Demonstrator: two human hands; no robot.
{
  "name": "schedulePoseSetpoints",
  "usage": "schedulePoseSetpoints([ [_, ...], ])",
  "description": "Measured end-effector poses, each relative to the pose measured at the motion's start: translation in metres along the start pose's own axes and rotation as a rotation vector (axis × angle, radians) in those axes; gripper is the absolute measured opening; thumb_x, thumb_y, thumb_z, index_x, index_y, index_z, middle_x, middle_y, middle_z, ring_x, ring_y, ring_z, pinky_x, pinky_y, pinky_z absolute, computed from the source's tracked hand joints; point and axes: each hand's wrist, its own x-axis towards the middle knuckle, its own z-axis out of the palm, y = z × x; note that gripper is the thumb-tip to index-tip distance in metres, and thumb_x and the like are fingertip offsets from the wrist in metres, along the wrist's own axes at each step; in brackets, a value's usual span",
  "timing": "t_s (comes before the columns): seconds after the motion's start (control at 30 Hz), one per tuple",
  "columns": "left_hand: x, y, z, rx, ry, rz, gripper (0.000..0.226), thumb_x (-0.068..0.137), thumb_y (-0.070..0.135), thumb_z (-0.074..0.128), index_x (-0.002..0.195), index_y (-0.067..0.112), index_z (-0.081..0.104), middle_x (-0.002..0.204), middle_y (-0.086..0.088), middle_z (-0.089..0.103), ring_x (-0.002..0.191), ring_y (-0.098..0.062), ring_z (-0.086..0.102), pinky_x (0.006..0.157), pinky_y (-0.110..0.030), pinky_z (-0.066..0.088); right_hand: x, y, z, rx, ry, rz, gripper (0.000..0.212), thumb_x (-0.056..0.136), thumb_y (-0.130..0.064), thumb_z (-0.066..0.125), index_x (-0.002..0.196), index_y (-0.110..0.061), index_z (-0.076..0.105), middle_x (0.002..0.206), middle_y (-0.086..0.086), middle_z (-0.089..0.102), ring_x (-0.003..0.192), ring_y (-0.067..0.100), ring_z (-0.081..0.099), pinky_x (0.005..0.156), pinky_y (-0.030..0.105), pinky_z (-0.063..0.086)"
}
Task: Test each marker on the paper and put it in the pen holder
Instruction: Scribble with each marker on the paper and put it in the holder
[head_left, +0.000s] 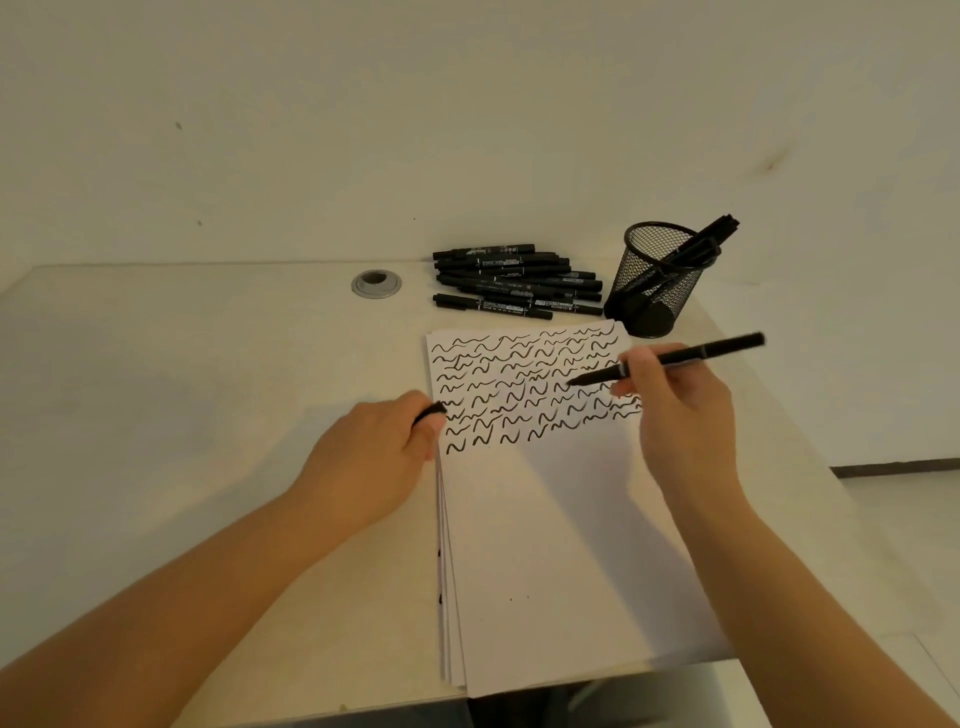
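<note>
1. The marker (670, 359) is held in the right hand (675, 410), thumb and fingers pinched round its barrel, tip pointing left and down over the squiggles, its back end sticking out to the right. Whether the tip touches the sheet I cannot tell.
2. The paper (561, 545) is a small stack of white sheets lying on the worktop (208, 395). The far part of the top sheet is filled with rows of black squiggles; the near part is blank.
3. The left hand (379, 457) rests at the left edge of the paper, its grip curled round a small black piece, probably the cap (431, 411), of which only one end shows.
4. The pen holder (657, 280) is a black mesh cup just past the far right corner of the paper. Several black markers lean inside it, their ends sticking out over the right rim.
5. A pile of markers (517, 283) lies on the worktop left of the pen holder, all roughly side to side.
6. A round metal cable hole (376, 283) sits in the worktop left of the pile, near the wall.
</note>
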Motion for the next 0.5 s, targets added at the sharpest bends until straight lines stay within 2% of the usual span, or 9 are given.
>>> schedulePoseSetpoints([
  [0.03,0.006,-0.001,-0.001,-0.01,0.043,0.028,0.021,0.095,0.03,0.037,0.084,0.02,0.052,0.075,0.011,0.064,0.076,-0.017,0.061,0.072,-0.036,0.049,-0.003,-0.004,0.004,0.032,-0.116,-0.008,0.015,0.088,-0.024,0.055,0.075,-0.023,0.062,0.061,-0.007,0.066,0.058,-0.002,0.059,0.056,0.009,0.044],
  [0.1,0.017,-0.002,0.001,-0.055,0.068,0.084,0.018,0.096,0.028,0.037,0.09,0.021,0.053,0.086,0.01,0.066,0.08,-0.012,0.059,0.07,-0.03,0.045,-0.013,-0.008,0.015,0.044,-0.397,0.015,0.015,0.088,-0.019,0.056,0.075,-0.019,0.064,0.059,-0.004,0.068,0.054,0.002,0.058,0.054,0.015,0.047],
  [0.17,0.022,-0.006,0.005,-0.057,0.051,0.106,0.018,0.096,0.027,0.037,0.094,0.022,0.054,0.091,0.013,0.066,0.083,-0.008,0.056,0.068,-0.024,0.041,-0.025,-0.002,0.025,0.044,-0.567,0.044,0.013,0.088,-0.015,0.056,0.077,-0.015,0.064,0.063,-0.001,0.069,0.057,0.007,0.059,0.055,0.02,0.048],
  [0.27,0.023,-0.014,0.009,-0.095,0.064,0.123,0.019,0.096,0.028,0.037,0.096,0.023,0.056,0.093,0.016,0.065,0.082,-0.001,0.055,0.068,-0.016,0.04,-0.034,0.009,0.032,0.082,-0.536,0.04,0.013,0.088,-0.008,0.056,0.077,-0.008,0.063,0.06,0.001,0.066,0.054,0.003,0.058,0.053,0.012,0.042],
  [0.37,0.022,-0.019,0.009,-0.131,0.069,0.13,0.019,0.095,0.03,0.037,0.095,0.025,0.056,0.097,0.012,0.068,0.083,-0.003,0.056,0.068,-0.017,0.041,-0.031,0.011,0.031,0.074,-0.513,0.022,0.015,0.087,-0.006,0.056,0.074,-0.009,0.063,0.056,-0.001,0.065,0.053,0.003,0.058,0.052,0.01,0.042],
  [0.5,0.021,-0.023,0.011,-0.13,0.08,0.138,0.021,0.095,0.028,0.037,0.097,0.02,0.057,0.095,0.017,0.066,0.081,0.007,0.054,0.064,-0.005,0.035,-0.037,0.012,0.034,-0.039,-0.593,-0.036,0.018,0.086,-0.01,0.058,0.07,-0.016,0.064,0.064,-0.001,0.067,0.063,0.013,0.063,0.065,0.028,0.051],
])
